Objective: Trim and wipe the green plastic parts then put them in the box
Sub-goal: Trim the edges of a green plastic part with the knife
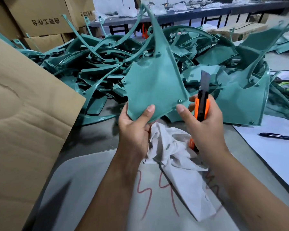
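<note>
The left hand (pixel 133 129) grips the lower edge of a green plastic part (pixel 153 87), thumb on its near face and fingers behind, holding it up above the counter (pixel 93 139). The part is a flat, roughly triangular panel with a long thin curved arm rising from its top. The same hand also holds a crumpled white rag (pixel 172 150) that hangs below the part, down between both wrists.

The right hand (pixel 205 129) is closed around an orange utility knife (pixel 202 104), its blade out and pointing up just to the right of the panel; the right thumb touches the panel's lower right corner.

Behind the hands, a large pile of green parts (pixel 107 64) covers the counter. A tan cardboard box flap (pixel 23 114) stands at the left. A black pen (pixel 279 136) lies on white paper (pixel 274 155) at the right. A grey sheet with red scribbles (pixel 107 189) lies under the forearms, and stacked cartons (pixel 40 17) stand at the upper left.
</note>
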Demonstrator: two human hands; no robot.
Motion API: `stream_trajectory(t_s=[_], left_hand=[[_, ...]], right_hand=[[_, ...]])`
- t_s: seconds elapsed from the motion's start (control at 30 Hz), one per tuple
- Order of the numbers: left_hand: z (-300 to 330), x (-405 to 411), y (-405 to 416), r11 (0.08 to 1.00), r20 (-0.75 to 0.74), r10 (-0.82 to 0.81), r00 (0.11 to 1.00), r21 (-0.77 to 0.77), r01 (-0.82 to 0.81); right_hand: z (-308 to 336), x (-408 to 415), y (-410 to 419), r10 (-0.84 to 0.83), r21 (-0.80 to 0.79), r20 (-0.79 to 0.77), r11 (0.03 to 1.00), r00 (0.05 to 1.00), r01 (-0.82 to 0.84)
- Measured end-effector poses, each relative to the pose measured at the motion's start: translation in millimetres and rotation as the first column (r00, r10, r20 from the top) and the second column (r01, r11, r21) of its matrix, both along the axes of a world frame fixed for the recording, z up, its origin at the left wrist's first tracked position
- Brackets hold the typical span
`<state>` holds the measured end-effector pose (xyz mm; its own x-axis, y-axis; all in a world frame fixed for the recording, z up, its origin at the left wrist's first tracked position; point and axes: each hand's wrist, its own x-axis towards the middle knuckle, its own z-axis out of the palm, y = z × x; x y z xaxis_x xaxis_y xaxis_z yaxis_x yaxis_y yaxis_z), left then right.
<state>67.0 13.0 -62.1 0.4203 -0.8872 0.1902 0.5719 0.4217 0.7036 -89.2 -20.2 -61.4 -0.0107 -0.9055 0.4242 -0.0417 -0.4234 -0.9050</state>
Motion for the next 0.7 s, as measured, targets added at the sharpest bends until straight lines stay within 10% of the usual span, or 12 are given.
stream_trajectory(t_s=[0.2,0.43,0.7], left_hand=[[-4.1,-1.4,2.0,0.999,0.236,-0.024,0.972,0.049,0.012],[-5.9,13.8,-0.6,0.880,0.553,0.414,0.723,-0.040,-0.474],[-5.0,28.9,2.6,0.866,0.663,0.405,0.630,-0.058,-0.496]], right_hand=[[-4.5,1.0,-7.9,0.165,0.186,0.375,0.950,0.912,-0.249],[-7.3,-2.9,-13.1,0.162,0.100,0.280,0.975,0.946,-0.197],[-7.1,-5.8,-13.8,0.193,0.153,0.307,0.957,0.932,-0.248]])
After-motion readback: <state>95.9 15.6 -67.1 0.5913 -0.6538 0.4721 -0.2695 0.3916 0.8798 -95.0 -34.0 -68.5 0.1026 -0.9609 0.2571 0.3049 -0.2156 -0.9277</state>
